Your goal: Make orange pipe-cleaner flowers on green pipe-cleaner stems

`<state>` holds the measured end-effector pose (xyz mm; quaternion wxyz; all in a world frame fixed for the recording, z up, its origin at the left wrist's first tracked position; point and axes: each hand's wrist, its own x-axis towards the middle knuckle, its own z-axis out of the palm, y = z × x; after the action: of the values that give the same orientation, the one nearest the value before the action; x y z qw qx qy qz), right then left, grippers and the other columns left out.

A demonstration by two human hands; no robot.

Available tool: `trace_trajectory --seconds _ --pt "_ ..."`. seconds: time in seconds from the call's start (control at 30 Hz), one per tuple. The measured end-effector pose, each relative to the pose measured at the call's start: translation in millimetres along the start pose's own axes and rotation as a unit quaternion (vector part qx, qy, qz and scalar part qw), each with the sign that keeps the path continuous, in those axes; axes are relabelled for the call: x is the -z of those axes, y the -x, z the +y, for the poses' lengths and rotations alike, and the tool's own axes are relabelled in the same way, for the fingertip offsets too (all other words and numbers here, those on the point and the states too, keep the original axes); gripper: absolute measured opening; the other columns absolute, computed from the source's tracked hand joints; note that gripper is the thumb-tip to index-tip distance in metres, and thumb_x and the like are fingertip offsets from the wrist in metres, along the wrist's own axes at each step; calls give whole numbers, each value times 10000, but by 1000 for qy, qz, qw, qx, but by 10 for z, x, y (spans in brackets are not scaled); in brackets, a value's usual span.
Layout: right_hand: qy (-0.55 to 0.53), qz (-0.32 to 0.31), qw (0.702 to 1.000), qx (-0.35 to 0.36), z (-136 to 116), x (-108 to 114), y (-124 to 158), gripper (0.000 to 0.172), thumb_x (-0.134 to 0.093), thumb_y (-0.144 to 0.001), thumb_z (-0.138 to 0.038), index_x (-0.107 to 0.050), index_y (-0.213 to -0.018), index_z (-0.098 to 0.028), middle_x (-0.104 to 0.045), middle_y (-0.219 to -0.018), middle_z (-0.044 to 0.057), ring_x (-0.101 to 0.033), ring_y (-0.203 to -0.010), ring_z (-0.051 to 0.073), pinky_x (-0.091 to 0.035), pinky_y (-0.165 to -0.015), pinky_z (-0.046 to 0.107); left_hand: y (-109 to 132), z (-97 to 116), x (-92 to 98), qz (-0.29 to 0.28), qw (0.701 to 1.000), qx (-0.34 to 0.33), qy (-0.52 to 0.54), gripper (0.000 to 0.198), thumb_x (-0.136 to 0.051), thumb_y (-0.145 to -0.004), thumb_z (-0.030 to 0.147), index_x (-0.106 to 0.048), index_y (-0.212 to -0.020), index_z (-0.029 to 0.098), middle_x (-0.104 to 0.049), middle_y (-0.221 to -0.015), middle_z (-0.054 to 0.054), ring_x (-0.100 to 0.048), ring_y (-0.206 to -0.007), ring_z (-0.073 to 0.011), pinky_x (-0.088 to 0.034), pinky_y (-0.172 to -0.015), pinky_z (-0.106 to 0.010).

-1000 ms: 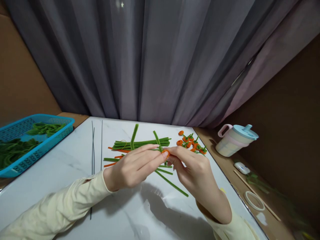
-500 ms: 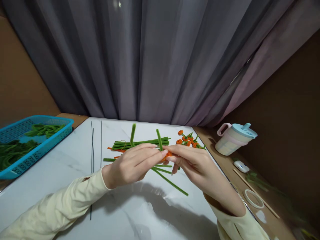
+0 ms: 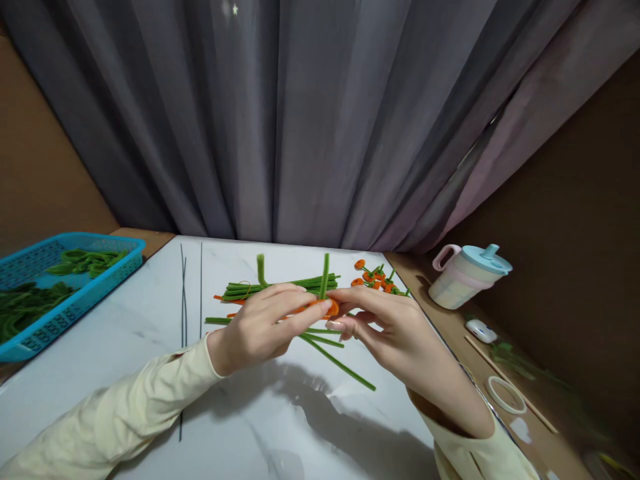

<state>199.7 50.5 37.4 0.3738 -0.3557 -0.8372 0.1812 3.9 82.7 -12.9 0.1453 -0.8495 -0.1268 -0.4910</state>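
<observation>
Above the middle of the table, my left hand (image 3: 270, 323) pinches a small orange pipe-cleaner flower (image 3: 333, 307). A green pipe-cleaner stem (image 3: 325, 273) stands up from beside its fingertips. My right hand (image 3: 387, 323) meets the flower from the other side, its index finger against the orange and its thumb just below. The left fingers hide part of the flower. Behind the hands lies a bundle of green pipe cleaners (image 3: 315, 283), with orange ones (image 3: 235, 315) partly covered by my left hand. Loose green stems (image 3: 345, 367) lie under the hands.
Finished-looking orange flowers (image 3: 373, 275) lie at the back right. Thin dark wires (image 3: 202, 287) run along the left. A blue basket (image 3: 115, 270) holds green pieces. On the right stand a lidded cup (image 3: 463, 280), a white case (image 3: 481, 331), a stick (image 3: 510, 383) and a tape ring (image 3: 506, 395).
The green stem by my fingertips has swung from leaning left to nearly upright. My right thumb has shifted slightly left and down, and more of the orange flower shows.
</observation>
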Motion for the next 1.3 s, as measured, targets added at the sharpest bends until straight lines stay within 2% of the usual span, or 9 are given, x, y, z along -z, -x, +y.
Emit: trace_trajectory --seconds 0.13,0.37,0.47,0.67,0.87,1.13,1.3 --pt "-15 15 1000 -21 -4 -41 -9 103 -534 -878 -178 -630 -913 -167 -676 -825 53 -633 -681 143 -485 -550 217 7 18 -45 54 995 56 68 369 -542 -830 26 -504 -1182 131 -696 -904 -85 -645 -860 -157 -547 -748 -301" --pt "33 51 998 -4 54 -143 15 107 -466 -889 -125 -547 -834 -169 -601 -745 33 -564 -616 124 -448 -544 218 -5 58 -55 47 992 104 52 327 -612 -792 80 -558 -1106 154 -691 -941 -95 -638 -887 -200 -529 -732 -353" --pt "50 50 997 17 68 -174 27 119 -428 -890 -87 -513 -873 -168 -573 -769 33 -549 -630 119 -443 -571 219 7 59 -48 49 992 99 62 367 -598 -796 39 -542 -1142 147 -692 -943 -93 -650 -858 -173 -548 -709 -310" --pt "38 49 998 30 44 -197 17 126 -417 -888 -74 -477 -898 -183 -552 -824 41 -541 -710 133 -453 -625 233 33 74 -46 58 992 103 46 389 -571 -814 16 -540 -1174 160 -689 -997 -82 -656 -901 -150 -576 -780 -271" --pt "32 69 997 16 63 -246 18 121 -405 -894 -80 -471 -886 -181 -530 -808 38 -503 -681 131 -432 -604 236 -1 88 -33 51 991 118 37 355 -576 -815 35 -567 -1142 175 -698 -941 -56 -662 -850 -146 -579 -757 -263" --pt "30 73 996 29 100 -231 23 145 -404 -857 -43 -450 -834 -179 -494 -761 20 -477 -651 128 -403 -589 237 -48 59 -11 20 983 136 125 279 -586 -801 18 -607 -1055 130 -692 -898 -82 -654 -834 -147 -561 -733 -258" --pt "18 60 998 18 115 -222 13 138 -415 -849 -44 -449 -837 -177 -492 -760 16 -470 -636 121 -396 -580 233 -50 62 -24 22 985 127 118 282 -577 -804 19 -596 -1058 141 -687 -907 -90 -651 -851 -155 -568 -725 -274"
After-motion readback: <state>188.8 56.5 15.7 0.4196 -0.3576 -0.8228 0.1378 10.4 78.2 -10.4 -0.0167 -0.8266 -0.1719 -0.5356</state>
